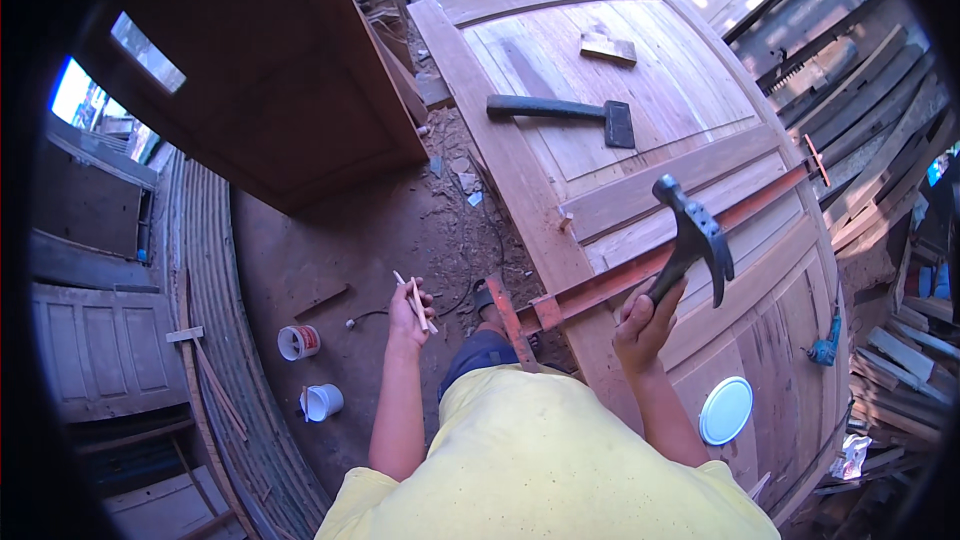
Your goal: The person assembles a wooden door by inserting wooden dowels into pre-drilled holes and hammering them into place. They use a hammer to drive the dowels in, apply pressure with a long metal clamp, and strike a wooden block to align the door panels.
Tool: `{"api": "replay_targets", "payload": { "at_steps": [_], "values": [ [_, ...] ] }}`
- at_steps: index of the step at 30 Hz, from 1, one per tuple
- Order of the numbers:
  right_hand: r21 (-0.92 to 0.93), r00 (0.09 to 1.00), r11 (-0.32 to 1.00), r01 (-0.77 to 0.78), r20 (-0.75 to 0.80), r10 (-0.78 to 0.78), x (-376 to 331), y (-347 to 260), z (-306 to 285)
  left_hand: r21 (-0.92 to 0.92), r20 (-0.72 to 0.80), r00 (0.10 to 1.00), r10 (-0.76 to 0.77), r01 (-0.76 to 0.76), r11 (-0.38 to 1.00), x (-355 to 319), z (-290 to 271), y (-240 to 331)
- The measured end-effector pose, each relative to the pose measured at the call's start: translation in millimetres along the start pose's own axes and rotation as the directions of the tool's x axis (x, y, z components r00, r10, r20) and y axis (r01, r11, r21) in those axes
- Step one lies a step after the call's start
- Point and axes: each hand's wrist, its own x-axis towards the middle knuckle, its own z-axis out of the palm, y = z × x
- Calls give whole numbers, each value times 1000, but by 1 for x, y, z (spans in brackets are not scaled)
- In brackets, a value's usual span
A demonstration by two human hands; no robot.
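My right hand (647, 328) is wrapped round the handle of a claw hammer (695, 230), raised over a wooden panel door (530, 180) with its claw toward the right. Away from the door, my left hand (408, 312) is closed on a few thin wooden pegs (417, 302). A long red bar clamp (660, 255) spans the door, its near end beside my legs. A short peg (566, 221) sticks up from the door's left frame. Farther up the panel lie a dark-handled tool with a flat rectangular head (560, 109) and a small wood block (608, 48).
A white round lid (726, 411) and a teal power tool (824, 348) rest on the door's near right part. Two small buckets (321, 402) stand on the ground at left. A big brown door (270, 60) rises at far left. Stacked planks (900, 90) line the right.
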Motion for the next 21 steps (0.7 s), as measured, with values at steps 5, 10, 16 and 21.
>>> {"api": "replay_targets", "payload": {
  "at_steps": [5,10,16,21],
  "values": [
    [-265,804,909,-321,432,409,17,-10,1,74,56,994,95,-99,992,-4,14,4],
    [-20,875,932,-362,338,347,-3,-10,-9,143,225,954,199,-234,962,-48,59,20],
    [157,798,808,-569,345,495,-46,-18,-38,289,577,811,91,-307,907,-112,147,11],
    [232,735,698,-677,241,633,-90,-12,-69,437,686,675,-271,-84,896,-121,194,-54]
  ]
}}
